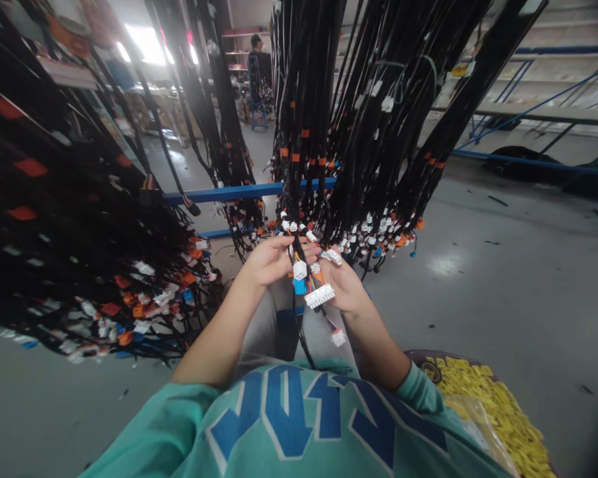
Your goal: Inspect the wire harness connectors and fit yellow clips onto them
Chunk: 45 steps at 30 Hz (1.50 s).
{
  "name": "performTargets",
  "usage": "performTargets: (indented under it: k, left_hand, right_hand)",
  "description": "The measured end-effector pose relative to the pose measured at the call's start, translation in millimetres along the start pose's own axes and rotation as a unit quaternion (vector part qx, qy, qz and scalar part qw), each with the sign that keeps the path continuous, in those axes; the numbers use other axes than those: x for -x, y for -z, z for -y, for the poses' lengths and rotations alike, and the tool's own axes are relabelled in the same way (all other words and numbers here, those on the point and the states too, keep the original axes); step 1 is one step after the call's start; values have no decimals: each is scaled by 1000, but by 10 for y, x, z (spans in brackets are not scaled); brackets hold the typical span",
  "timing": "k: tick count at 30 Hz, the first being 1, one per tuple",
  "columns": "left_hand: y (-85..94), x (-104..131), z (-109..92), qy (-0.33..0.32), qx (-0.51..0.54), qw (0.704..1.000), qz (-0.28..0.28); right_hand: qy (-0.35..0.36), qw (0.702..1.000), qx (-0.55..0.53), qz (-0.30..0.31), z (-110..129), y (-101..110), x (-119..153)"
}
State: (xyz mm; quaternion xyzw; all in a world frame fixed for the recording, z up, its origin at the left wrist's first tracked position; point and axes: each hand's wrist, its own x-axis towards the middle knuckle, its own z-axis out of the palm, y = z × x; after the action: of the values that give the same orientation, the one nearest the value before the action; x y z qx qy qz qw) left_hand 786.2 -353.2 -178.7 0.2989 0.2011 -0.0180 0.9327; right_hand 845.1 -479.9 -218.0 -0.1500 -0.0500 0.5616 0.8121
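Between my hands hangs the lower end of a black-wrapped wire harness point(297, 245), fanned into coloured wires with plugs. My left hand point(273, 260) comes from the left, its thumb and fingers around the wires near the top of the fan. My right hand point(343, 284) is on the other side, its fingertips at a small white connector point(331, 256). Below the fingers dangle a wide white multi-pin connector point(319, 295), a white plug point(299, 269), a blue connector point(299, 287) and a smaller white connector point(337, 338). Some fingertips are hidden behind wires and plugs.
Thick bundles of similar harnesses point(379, 146) hang ahead and to the left point(80, 232). A blue rail point(239, 192) crosses behind my hands. At lower right stands a container of small yellow parts point(483, 398). A person point(257, 50) is far back, near shelves.
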Motion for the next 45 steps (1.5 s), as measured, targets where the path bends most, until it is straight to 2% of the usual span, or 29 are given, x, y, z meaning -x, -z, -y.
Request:
performTargets:
  k: [8,13,15,18,21,26,29,33,36,40,45]
  left_hand:
    - [45,-6,-3,13,16,1000,18]
    - [29,-12,8,21,-7,1000,8]
    - [18,7,32,-2,-34,999,-3]
    - [18,67,92,-62,-87,994,-1]
    - [42,152,147,-97,-144,985,-1]
    - [146,298,128,-119,-215,969,-20]
    - [261,358,80,-126,-237,962,-43]
    - [430,401,60,-111,-301,945,-59]
    - [524,412,78,-112,-338,934,-34]
    - [594,410,93,-148,-364,920,11]
    - [624,423,90,-115,-338,933,48]
  right_hand:
    - [-4,998,23,-51,-2,136,-98]
    - [-92,983,127,-91,3,150,-153]
    - [-98,981,132,-105,-2,156,-182]
    - [-59,987,102,-112,-17,195,-229]
    - [-36,990,96,-93,-24,251,-243]
    - [-70,971,210,-89,28,276,-164]
    - [-68,971,206,-98,72,261,-123]
    - [-77,975,193,-73,84,240,-102]
    - [-77,974,205,-61,72,210,-79]
    - [-79,974,204,-53,70,168,-40]
    - [-82,980,177,-42,93,153,-20]
